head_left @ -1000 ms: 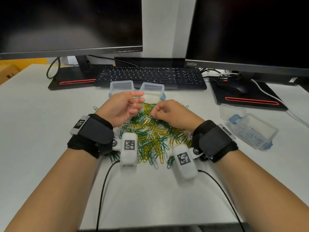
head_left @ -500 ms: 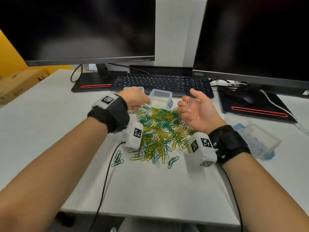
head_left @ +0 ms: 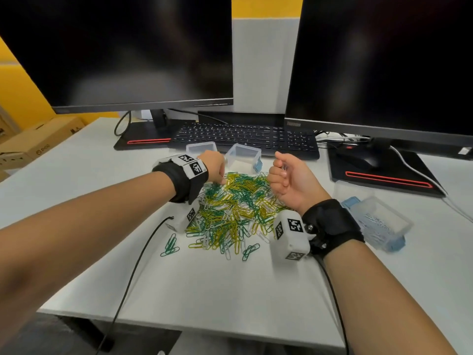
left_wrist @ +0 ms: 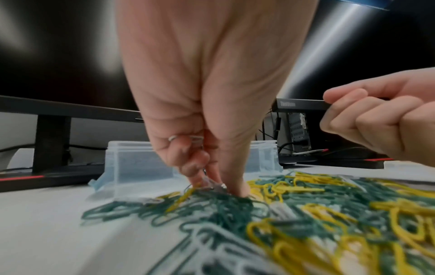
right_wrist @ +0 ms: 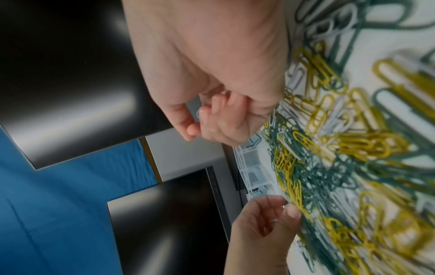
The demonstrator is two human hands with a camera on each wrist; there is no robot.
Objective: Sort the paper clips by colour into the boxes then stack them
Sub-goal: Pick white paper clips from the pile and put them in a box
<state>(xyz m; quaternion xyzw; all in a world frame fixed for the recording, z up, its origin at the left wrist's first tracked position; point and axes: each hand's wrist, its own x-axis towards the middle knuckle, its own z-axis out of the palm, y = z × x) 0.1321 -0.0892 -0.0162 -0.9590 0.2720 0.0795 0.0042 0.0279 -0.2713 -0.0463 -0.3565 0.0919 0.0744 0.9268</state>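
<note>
White desk (head_left: 76,180) carries two dark monitors, left monitor (head_left: 115,47) and right monitor (head_left: 384,60), with a black keyboard (head_left: 245,137) between their stands and a mouse (head_left: 358,157) on a black pad at the right. Mid-desk lies a heap of paper clips (head_left: 235,208), green, yellow and white mixed, a few green strays just beside its near edge. Three clear boxes: two open boxes at the far edge of the heap, just in front of the keyboard, left box (head_left: 201,147) and middle box (head_left: 243,156); a third box (head_left: 378,221) sits well apart to the right and holds pale clips. Left hand (head_left: 213,166) is turned knuckles-up at the far left edge of the heap; in the left wrist view its thumb and fingers (left_wrist: 195,167) are pressed together, pinching a pale clip at the heap's top, with more pale clips tucked under the curled fingers. Right hand (head_left: 289,178) is raised palm-up at the heap's right edge, fingers curled in around a few white clips (right_wrist: 200,113), thumb closed over them.
</note>
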